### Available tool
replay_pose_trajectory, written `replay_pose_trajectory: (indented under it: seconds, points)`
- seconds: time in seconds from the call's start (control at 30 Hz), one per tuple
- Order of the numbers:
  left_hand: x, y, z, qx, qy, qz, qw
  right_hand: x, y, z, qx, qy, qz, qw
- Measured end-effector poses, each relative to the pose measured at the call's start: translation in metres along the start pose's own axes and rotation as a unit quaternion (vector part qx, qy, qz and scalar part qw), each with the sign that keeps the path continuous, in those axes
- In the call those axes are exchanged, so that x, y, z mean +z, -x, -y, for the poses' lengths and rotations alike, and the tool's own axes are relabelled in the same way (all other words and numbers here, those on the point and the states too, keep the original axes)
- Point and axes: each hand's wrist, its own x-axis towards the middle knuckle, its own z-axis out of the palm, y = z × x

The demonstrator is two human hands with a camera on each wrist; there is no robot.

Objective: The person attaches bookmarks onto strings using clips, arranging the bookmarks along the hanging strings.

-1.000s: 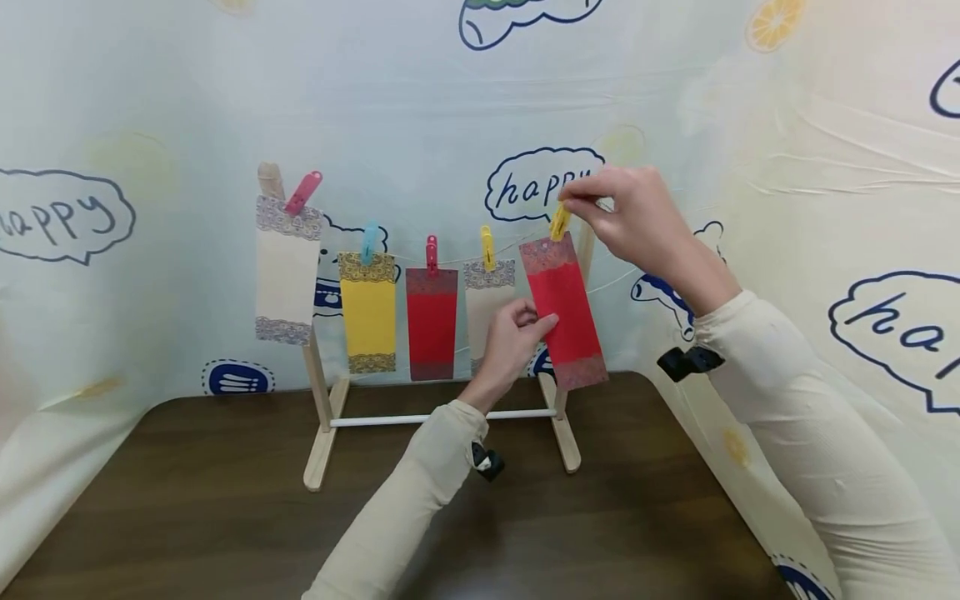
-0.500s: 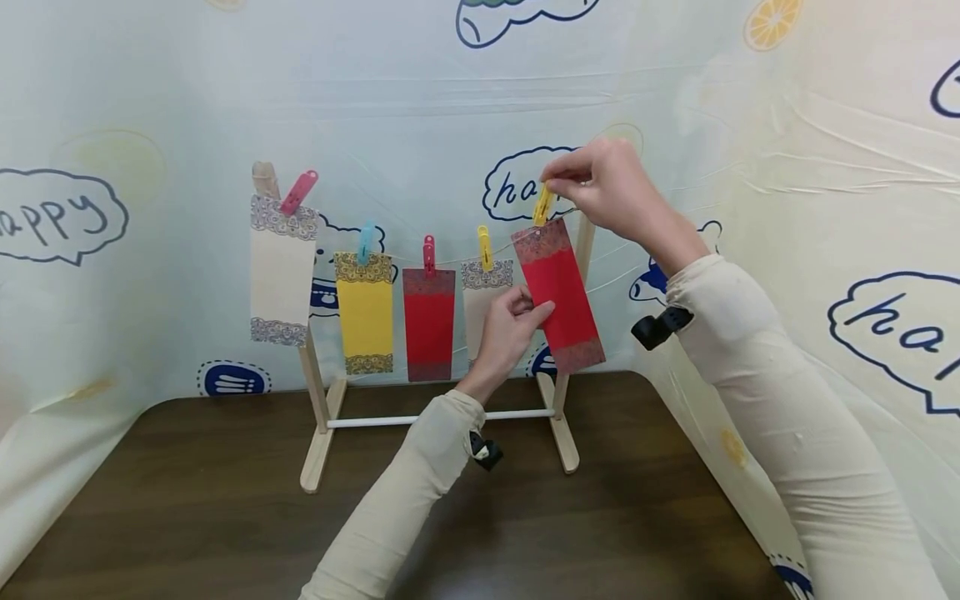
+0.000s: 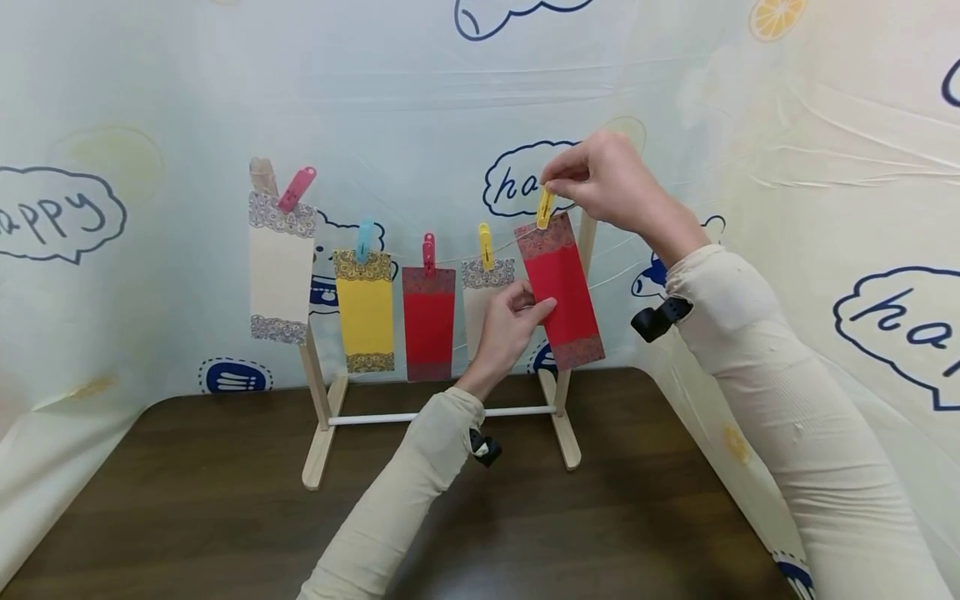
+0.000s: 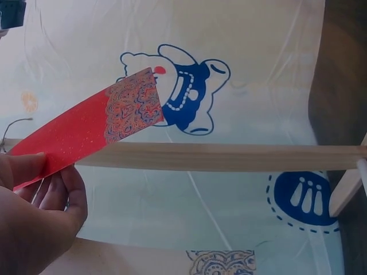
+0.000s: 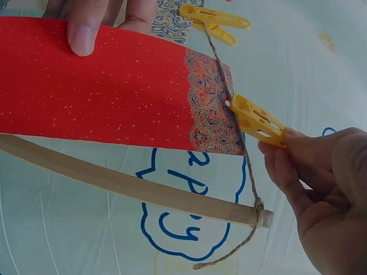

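Note:
A red card with a lace-patterned band at each end hangs tilted at the right end of the string. My left hand pinches its left edge between thumb and fingers; the left wrist view shows the thumb on the card's face. With my right hand I pinch the tail of a yellow clothespin, whose tip sits at the card's top edge, over the string. Beside it, a second yellow clothespin clips a cream card, partly behind my left hand.
Further left on the string hang a red card, a yellow card and a cream card, each with a clothespin. A wooden stand with a white crossbar carries the string on the brown table.
Both hands have raised the red card slightly, and the yellow clothespin has moved left and up with my right hand to the card's top edge at the string. Little differs over the last half second.

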Motion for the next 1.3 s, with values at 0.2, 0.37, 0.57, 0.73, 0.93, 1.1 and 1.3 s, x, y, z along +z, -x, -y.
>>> replay_pose_trajectory:
  seconds: [0.2, 0.37, 0.57, 0.73, 0.93, 1.1, 1.3]
  points:
    - [-0.003, -0.002, 0.002, 0.002, -0.006, -0.003, 1.0, 0.002, -0.002, 0.002, 0.012, -0.005, 0.019, 0.9997]
    - [-0.006, -0.001, 0.001, 0.005, -0.019, -0.009, 0.9998, 0.005, -0.004, 0.002, 0.019, -0.006, 0.046, 0.9988]
    - [-0.013, 0.004, 0.004, -0.033, -0.055, -0.008, 0.9979, 0.009, 0.001, 0.002, 0.022, 0.011, 0.056, 0.9981]
    - [-0.019, 0.014, 0.01, -0.08, -0.09, 0.018, 0.9926, 0.015, 0.013, 0.002, 0.02, 0.017, 0.027, 0.9993]
    - [-0.026, 0.026, 0.015, -0.088, -0.112, 0.046, 0.9887, 0.022, 0.028, -0.002, -0.003, 0.008, -0.039, 0.9992]
    - [-0.031, 0.037, 0.015, -0.079, -0.111, 0.076, 0.9879, 0.025, 0.039, -0.004, -0.033, 0.011, -0.088, 0.9955]
    - [-0.039, 0.049, 0.023, -0.07, -0.144, 0.084, 0.9835, 0.03, 0.051, -0.006, -0.075, 0.024, -0.125, 0.9891]
